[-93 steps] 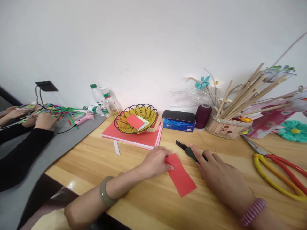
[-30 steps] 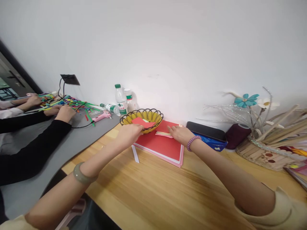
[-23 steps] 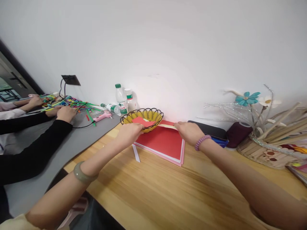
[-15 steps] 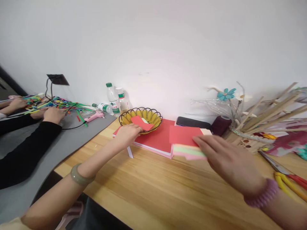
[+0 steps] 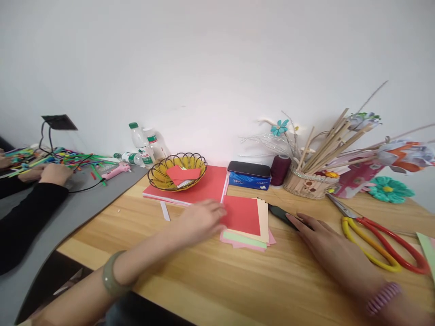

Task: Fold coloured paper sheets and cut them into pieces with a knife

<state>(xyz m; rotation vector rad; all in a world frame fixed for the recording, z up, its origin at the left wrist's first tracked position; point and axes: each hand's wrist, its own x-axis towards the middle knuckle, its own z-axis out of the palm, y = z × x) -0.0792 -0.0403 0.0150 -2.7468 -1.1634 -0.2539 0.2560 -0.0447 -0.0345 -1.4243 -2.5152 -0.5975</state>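
2 hands lie flat, grip spread: left hand (image 5: 201,220) touches paper stack (image 5: 246,219).

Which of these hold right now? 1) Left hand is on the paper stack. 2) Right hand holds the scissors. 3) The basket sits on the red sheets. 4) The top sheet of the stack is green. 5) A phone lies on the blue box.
1) Left hand is on the paper stack: true, it touches the stack's left edge.
2) False. The right hand lies flat by a dark tool; the scissors lie apart.
3) True: basket on red sheets.
4) False: the top sheet is red.
5) True: phone on blue box.
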